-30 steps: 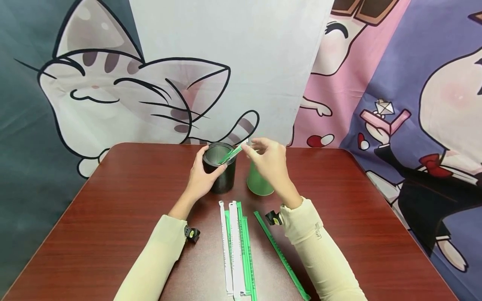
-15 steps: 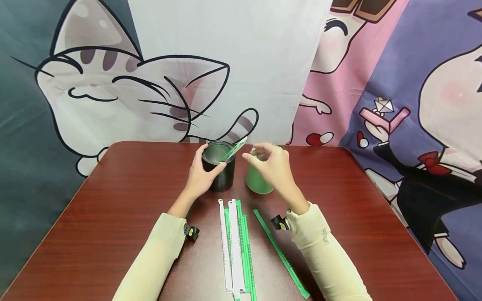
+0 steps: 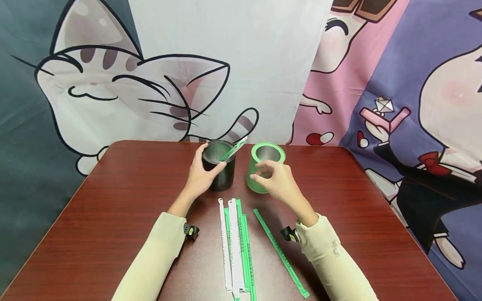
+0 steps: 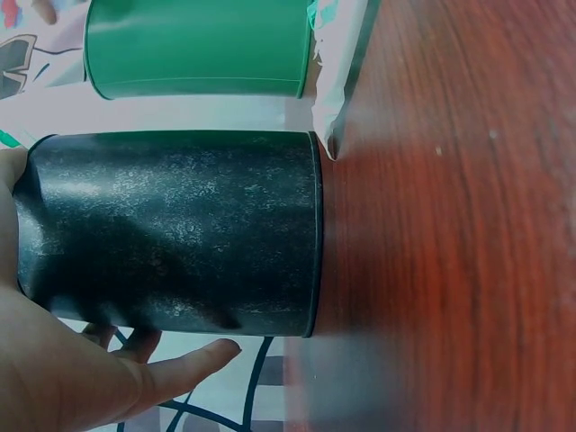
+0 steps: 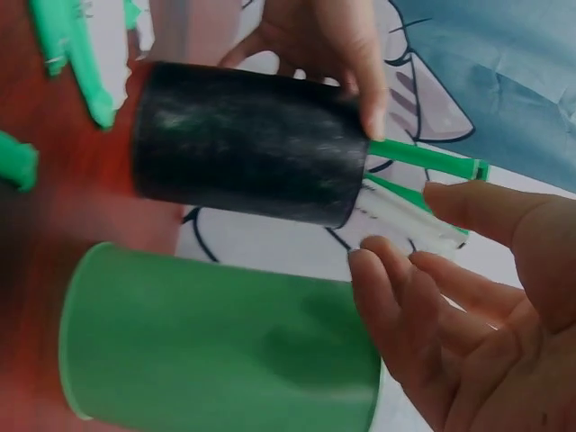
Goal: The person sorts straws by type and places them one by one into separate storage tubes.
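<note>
your left hand (image 3: 198, 177) grips the upright black can (image 3: 224, 176), fingers and thumb curved round it near the rim. green and white wrapped sticks (image 3: 234, 149) lean inside it, jutting past the rim. your right hand (image 3: 278, 179) holds nothing, its fingers loosely bent before the green can (image 5: 216, 342) (touching or not, you can't tell). on the table (image 3: 113, 225), a stick bunch (image 3: 235, 251) lies beside a lone green stick (image 3: 281, 253).
</note>
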The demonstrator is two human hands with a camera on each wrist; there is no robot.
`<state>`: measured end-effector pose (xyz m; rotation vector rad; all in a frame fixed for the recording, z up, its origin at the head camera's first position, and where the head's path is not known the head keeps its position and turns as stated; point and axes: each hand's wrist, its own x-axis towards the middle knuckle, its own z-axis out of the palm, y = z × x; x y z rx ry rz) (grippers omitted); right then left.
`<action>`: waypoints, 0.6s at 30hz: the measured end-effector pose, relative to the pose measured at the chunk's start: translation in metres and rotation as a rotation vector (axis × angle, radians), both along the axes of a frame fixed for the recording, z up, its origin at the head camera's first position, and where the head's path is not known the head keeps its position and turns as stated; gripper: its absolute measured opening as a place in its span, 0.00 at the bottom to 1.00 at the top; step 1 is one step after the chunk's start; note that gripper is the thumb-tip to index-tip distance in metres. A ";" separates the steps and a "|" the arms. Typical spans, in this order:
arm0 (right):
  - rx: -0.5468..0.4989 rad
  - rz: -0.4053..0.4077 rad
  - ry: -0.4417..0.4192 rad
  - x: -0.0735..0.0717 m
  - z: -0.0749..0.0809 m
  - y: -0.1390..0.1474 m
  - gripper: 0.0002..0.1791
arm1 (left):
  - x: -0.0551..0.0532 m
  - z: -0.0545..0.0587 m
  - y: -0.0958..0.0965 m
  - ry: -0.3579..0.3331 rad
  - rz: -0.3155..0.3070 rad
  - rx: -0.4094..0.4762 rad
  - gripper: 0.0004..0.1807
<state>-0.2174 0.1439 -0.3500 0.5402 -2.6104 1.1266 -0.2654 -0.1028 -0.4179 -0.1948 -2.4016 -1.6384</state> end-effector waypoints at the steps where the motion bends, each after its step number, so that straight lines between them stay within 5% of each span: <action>1: 0.013 0.006 -0.013 0.001 -0.003 0.001 0.15 | 0.000 0.000 0.000 -0.001 0.001 0.001 0.47; 18: 0.194 0.034 -0.345 0.008 -0.047 0.016 0.18 | 0.000 -0.001 0.001 -0.001 0.007 0.004 0.46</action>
